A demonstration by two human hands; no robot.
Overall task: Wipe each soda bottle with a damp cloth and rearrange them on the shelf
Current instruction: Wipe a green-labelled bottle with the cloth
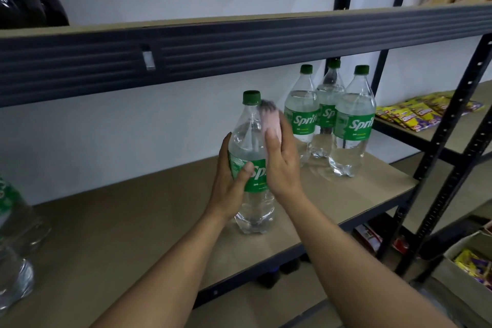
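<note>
— Where are the person's hands?

— The left hand (231, 181) is wrapped round the label of one soda bottle (247, 141), thumb in front and fingers behind. The right hand (281, 160) presses a pink cloth (271, 120) to the bottle's shoulder, with the thumb laid across the cloth (the fingers behind are blurred, so how they lie cannot be told).

— And the bottle's long axis?

— Near upright, with the green cap at twelve o'clock and the base at six, on or just above the shelf board (127, 224); which of the two cannot be told. Both hands touch the bottle. The left is lower, on the nine o'clock side, and the right is higher, on the three o'clock side.

— Where would it go once wiped?

— Probably toward the three bottles (354, 125) standing together at about two o'clock from the hands, near the back wall. The right hand is the nearer one. The way there runs along the board, and the closest of the three stands just beside that hand, so a knock there looks like the main risk.

— What else is around?

— The upper beam (239, 53) runs overhead at twelve, apart from the cap. At nine o'clock, at the frame's edge, stand more clear bottles (14, 224). At three o'clock, past the uprights, yellow snack packets (426, 114) lie on a neighbouring shelf.
</note>
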